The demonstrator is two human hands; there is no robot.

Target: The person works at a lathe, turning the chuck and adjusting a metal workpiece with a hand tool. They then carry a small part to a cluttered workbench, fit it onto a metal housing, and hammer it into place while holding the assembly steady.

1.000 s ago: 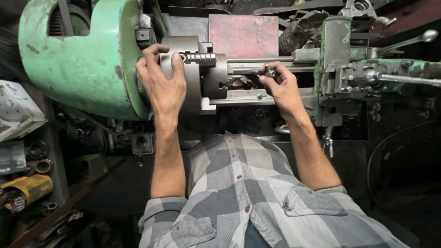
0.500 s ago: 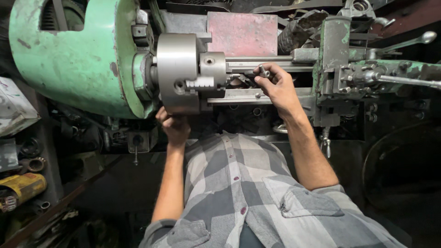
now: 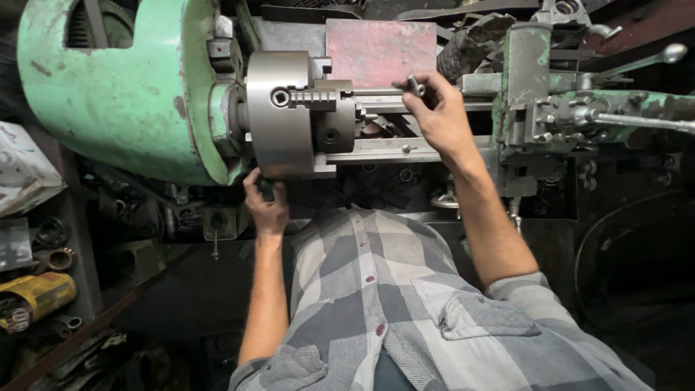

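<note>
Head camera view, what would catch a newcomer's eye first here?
The big steel lathe chuck at centre, jutting from the worn green headstock on the left. The right hand pinches a small metal piece above the bar held in the chuck, while the left hand reaches under the chuck's lower edge. A reddish plate sits behind, and the grey checked shirt fills the foreground.

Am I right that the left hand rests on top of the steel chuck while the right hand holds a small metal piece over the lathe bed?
Not quite. The head view shows the left hand gripping under the steel chuck, at its lower edge. The right hand does hold a small metal piece over the lathe bed.
</note>
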